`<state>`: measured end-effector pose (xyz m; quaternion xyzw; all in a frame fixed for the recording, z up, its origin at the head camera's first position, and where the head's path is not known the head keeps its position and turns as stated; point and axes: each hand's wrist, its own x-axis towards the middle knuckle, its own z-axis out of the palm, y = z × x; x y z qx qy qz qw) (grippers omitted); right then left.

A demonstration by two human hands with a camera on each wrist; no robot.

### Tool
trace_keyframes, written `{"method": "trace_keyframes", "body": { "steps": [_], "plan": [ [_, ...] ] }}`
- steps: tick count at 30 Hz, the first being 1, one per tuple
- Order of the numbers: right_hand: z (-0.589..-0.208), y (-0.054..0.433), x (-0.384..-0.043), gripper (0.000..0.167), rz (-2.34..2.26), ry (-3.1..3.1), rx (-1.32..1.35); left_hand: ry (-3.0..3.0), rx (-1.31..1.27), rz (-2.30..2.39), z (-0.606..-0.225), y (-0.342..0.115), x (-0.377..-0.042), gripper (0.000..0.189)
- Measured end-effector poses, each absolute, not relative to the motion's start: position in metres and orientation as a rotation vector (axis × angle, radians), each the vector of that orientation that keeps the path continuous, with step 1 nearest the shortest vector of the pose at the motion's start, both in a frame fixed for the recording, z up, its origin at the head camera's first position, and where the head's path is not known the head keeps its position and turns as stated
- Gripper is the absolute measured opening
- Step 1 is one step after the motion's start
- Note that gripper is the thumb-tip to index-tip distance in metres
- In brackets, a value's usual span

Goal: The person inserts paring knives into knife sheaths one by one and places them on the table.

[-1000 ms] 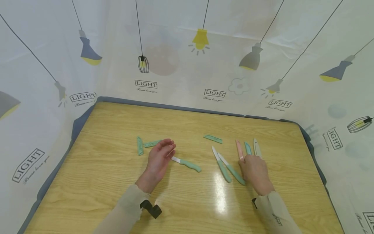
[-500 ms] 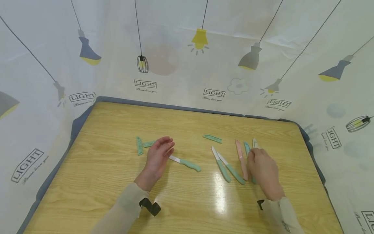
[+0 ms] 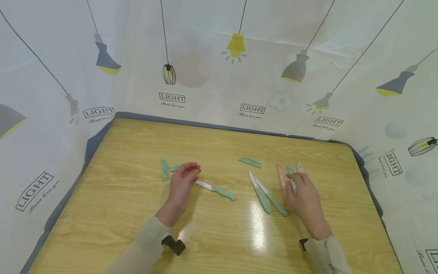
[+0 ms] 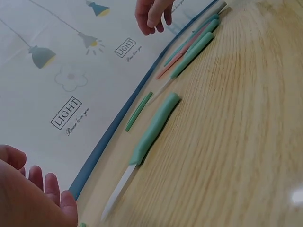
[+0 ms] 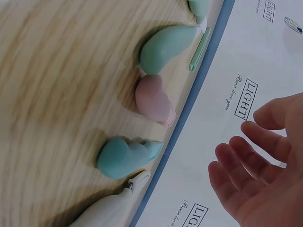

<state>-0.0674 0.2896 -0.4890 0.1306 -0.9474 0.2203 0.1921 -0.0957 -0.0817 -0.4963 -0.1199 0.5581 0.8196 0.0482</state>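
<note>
Hands, two, neither gripping anything. Right hand (image 3: 303, 199): fingers loosely bent, hanging above the sheathed items. Pink knife (image 3: 280, 175): on its thumb side. Blue knife (image 3: 289, 170): just past its fingertips. White knife (image 3: 300, 167): beyond its knuckles, partly hidden. Pair of bare green knives (image 3: 262, 200): left of that hand, tips forward. Left hand (image 3: 180, 186): fingers relaxed, seemingly off the table (image 3: 212, 243). Single bare green knife (image 3: 223, 193): right of the left hand, blade running in towards it. Green sheaths (image 3: 164, 170), two: ahead and left of the left hand. Third green sheath (image 3: 250, 162): ahead and left of the right hand. Hazards, as judged: a cut, should the left hand drop carelessly onto that blade; a neighbour dragged along, should the right hand grasp among close-set handles
</note>
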Motion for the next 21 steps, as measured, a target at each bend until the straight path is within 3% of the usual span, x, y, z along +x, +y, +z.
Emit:
{"method": "trace_keyframes", "body": {
  "steps": [9, 21],
  "plan": [
    [-0.489, 0.283, -0.067, 0.019, 0.636, -2.677, 0.375, 2.141, -0.176, 2.201, -0.491, -0.12, -0.104, 0.038],
    [-0.488, 0.276, -0.066, 0.02, 0.646, -2.72, 0.356, 2.685, 0.227, 1.25, -0.495, -0.155, -0.126, 0.066]
  ]
}}
